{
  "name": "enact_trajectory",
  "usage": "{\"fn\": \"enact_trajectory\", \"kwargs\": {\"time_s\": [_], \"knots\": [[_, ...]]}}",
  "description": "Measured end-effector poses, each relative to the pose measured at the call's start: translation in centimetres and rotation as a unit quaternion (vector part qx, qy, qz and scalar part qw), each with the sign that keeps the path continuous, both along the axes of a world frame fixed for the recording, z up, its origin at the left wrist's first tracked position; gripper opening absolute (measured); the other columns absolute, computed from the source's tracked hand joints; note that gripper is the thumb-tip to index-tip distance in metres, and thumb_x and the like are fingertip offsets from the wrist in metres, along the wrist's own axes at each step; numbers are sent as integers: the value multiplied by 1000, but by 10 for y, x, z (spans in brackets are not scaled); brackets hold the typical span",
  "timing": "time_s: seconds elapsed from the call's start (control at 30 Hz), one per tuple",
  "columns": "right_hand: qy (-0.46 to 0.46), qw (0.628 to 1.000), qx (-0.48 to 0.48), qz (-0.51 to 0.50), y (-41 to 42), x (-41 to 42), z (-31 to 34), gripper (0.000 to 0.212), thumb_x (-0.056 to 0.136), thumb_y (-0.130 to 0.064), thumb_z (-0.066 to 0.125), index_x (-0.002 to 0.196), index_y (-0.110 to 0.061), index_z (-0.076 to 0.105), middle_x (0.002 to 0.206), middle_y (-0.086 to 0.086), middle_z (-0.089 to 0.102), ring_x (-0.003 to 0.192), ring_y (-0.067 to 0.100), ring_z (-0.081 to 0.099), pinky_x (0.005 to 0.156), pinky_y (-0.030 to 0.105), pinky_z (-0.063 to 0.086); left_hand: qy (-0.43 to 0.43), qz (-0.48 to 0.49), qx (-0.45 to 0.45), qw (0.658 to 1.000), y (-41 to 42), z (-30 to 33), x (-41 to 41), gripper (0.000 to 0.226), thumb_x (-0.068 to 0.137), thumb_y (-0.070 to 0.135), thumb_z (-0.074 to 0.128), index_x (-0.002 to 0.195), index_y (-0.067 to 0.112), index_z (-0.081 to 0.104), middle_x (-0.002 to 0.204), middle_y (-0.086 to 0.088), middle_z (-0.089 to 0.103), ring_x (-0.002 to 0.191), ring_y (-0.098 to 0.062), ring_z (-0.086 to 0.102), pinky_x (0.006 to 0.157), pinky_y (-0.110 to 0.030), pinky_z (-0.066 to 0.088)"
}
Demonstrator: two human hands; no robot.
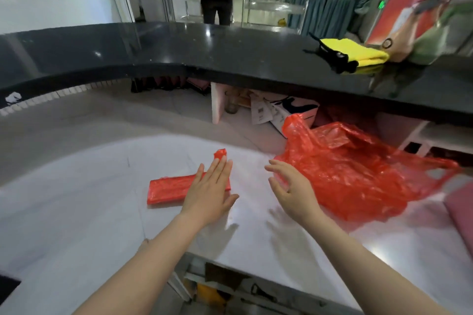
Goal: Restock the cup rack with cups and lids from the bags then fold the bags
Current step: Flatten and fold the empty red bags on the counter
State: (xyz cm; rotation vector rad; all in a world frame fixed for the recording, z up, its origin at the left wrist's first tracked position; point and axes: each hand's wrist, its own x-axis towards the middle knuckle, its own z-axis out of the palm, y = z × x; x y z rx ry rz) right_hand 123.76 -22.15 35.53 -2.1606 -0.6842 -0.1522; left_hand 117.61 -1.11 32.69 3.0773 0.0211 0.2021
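A red plastic bag folded into a flat narrow strip (169, 190) lies on the white counter (76, 212). My left hand (208, 190) rests flat on the strip's right end, fingers straight and together; a small crumpled red tip sticks out past the fingertips. To the right a second red plastic bag (358, 169) lies loose and crumpled, its handle loop trailing right. My right hand (291, 189) hovers just at that bag's left edge, fingers spread and curled, holding nothing. No cups, lids or cup rack are in view.
A raised black bar top (204, 54) curves across the back, with a yellow cloth (358, 52) and a black item on it. Boxes and papers (281, 110) sit in the shelf beneath. People stand beyond the bar. An open gap shows under the counter's near edge.
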Motion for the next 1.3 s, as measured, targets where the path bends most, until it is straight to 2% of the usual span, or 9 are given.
{"fn": "enact_trajectory", "kwargs": {"time_s": [0.2,0.3,0.43,0.57,0.7,0.83,0.97,1.17,1.3], "knots": [[-138,984,39,-107,-86,0,37,26,81,2,67,100,-15,69,95,-6,65,88,7,59,79,15,45,-48,-57,-12,997,-59,14,29,79,96,54,33,150,16,-13,160,1,-11,147,-15,-8,114,-34,-14],[-156,969,-95,-165,-129,14,39,47,78,-22,76,122,-17,62,120,0,60,115,25,53,100,25,35,-55,-77,-43,995,-84,20,41,78,97,51,32,145,20,-20,155,5,-20,147,-13,-12,112,-32,-17],[26,926,-321,-195,-170,31,16,104,71,-62,71,152,-34,12,160,-8,14,148,22,1,118,49,3,-42,-83,-60,994,-111,20,47,76,97,48,33,147,20,-18,155,5,-21,146,-13,-13,111,-30,-19],[63,918,-364,-145,-177,38,-8,68,82,-39,65,143,-35,35,158,-12,21,148,19,3,115,56,-4,-29,-72,-69,995,-130,14,45,79,97,43,38,148,20,-17,159,1,-15,147,-12,-12,112,-30,-16],[56,969,-201,-134,-163,44,-10,24,88,-13,53,109,-20,63,115,0,65,120,25,52,109,47,26,-44,-41,-144,988,-139,6,39,86,93,35,52,151,20,-9,160,4,-9,147,-10,-8,114,-29,-11],[60,990,50,-116,-150,46,17,15,96,-18,54,82,-13,59,74,-5,61,72,19,57,63,30,36,-52,16,-258,965,-138,-2,27,98,86,32,66,152,22,-7,161,7,-3,147,-9,3,118,-29,1],[123,961,233,-83,-140,43,50,19,95,-16,56,82,-24,66,74,-10,68,70,4,60,65,22,50,-26,85,-450,888,-136,2,24,109,76,38,78,153,24,2,159,6,13,143,-15,22,109,-30,27],[199,917,338,-73,-148,49,86,15,95,-27,58,89,-25,71,85,-2,75,79,15,70,73,31,58,-5,171,-747,642,-148,27,35,88,82,50,62,151,27,13,147,-2,42,127,-23,47,100,-43,40],[194,927,310,-82,-156,53,95,13,95,-31,59,94,-23,69,90,5,74,80,20,71,73,38,60,-17,133,-745,654,-151,40,40,69,79,45,73,138,28,41,122,1,64,115,-19,58,94,-43,43]]}}
